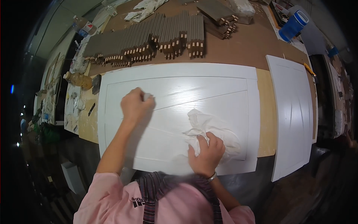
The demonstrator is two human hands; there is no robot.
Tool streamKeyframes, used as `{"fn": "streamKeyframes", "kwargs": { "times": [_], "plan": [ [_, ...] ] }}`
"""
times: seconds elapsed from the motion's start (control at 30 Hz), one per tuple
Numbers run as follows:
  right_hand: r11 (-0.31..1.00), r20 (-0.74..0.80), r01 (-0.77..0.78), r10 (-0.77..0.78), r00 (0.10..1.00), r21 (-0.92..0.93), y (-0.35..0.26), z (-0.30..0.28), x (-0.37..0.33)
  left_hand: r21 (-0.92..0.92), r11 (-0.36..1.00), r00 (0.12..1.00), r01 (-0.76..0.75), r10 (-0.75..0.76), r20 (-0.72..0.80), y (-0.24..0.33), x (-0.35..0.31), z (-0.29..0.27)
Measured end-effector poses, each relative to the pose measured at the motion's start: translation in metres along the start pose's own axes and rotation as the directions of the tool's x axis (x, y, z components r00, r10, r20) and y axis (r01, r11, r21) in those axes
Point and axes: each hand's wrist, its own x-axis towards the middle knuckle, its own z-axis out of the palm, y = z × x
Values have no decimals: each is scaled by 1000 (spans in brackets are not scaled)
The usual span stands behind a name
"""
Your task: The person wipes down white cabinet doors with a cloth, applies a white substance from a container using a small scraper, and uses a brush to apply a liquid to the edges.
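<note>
On the near part of the bench [266,119], a white panel [169,121] lies flat, the left hand [135,106] curled round a small pale piece [147,96] too hidden to name, the right hand [208,152] clutching a white cloth [225,140] toward the panel's right end; work on it looks partway, though I can't tell which parts are finished, and a second panel [292,119] lies farther right, no hand on it

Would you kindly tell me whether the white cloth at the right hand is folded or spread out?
Neither: the cloth is loosely crumpled. Irregular ridges and uneven edges show on the panel, beside the right hand.
</note>
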Motion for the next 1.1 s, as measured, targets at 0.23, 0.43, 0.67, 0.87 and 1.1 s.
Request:
{"fn": "streamKeyframes", "kwargs": {
  "times": [0.23, 0.43, 0.67, 0.87, 1.1],
  "plan": [
    [998, 5, 51, -51, 999, -22, -13, 7, -1, 0, 1000, 994, -23, 23, -102, -12, -4, 2],
    [997, -66, 74, -76, 995, -34, -7, 10, -3, 13, 969, 966, 247, -245, -87, -78, -11, -39],
    [996, -28, 60, -62, 998, -72, -12, 13, -2, -40, 991, 990, 125, -127, -63, -78, -10, -39],
    [850, 141, -270, 231, 963, 452, 5, -20, 29, -491, 851, 927, 186, -318, -200, -206, -25, -116],
    [740, -173, 254, -186, 967, 623, -111, 58, 137, -922, 369, 855, 121, -511, -92, -219, -66, -58]
  ]
}}
